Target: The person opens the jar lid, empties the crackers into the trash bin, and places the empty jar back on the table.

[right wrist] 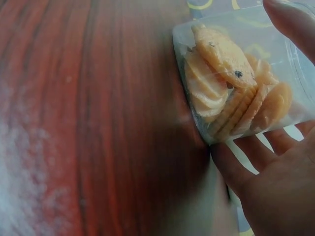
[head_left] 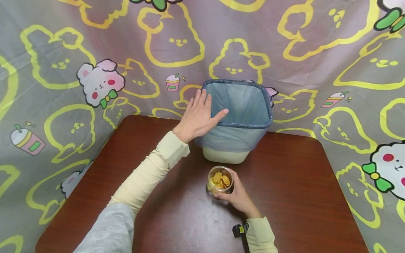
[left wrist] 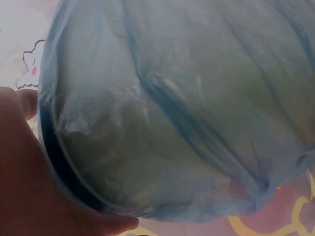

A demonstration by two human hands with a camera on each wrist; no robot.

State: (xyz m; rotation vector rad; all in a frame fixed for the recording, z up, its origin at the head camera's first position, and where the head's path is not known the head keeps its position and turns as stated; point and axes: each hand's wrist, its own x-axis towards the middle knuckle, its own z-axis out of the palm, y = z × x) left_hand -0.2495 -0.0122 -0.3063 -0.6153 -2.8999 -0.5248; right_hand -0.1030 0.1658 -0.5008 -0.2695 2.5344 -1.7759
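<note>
Biscuits (head_left: 220, 180), round, golden and stacked in overlapping rows, are seen inside a small clear plastic jar (head_left: 220, 182) that is gripped by the right hand (head_left: 235, 196), whose fingers are curled around its wall near the middle of the brown wooden table (head_left: 297, 196). The jar is stood on the table top, slightly toward the near side of the bin, with its long axis roughly upright and its open mouth pointed up and a little toward the camera in the head view. In the right wrist view the jar (right wrist: 246, 78) is shown from the side, its base close against the wood grain, with the fingers (right wrist: 231, 169) wrapped beneath it and a fingertip laid across its upper edge. Farther back, a cream-coloured waste bin (head_left: 235, 121) is stood at the far edge of the table, lined with a blue plastic bag (head_left: 243, 102) that is folded over its rim. The left hand (head_left: 197, 117) is laid flat against the left side of the bin, fingers straight and together, with the thumb spread across the rim; nothing is clasped by it. In the left wrist view the blue bag (left wrist: 187, 113) is seen at very close range, with the palm (left wrist: 29, 187) pressed to the rim. A cartoon-printed cloth (head_left: 95, 52) is hung behind and around the table.
</note>
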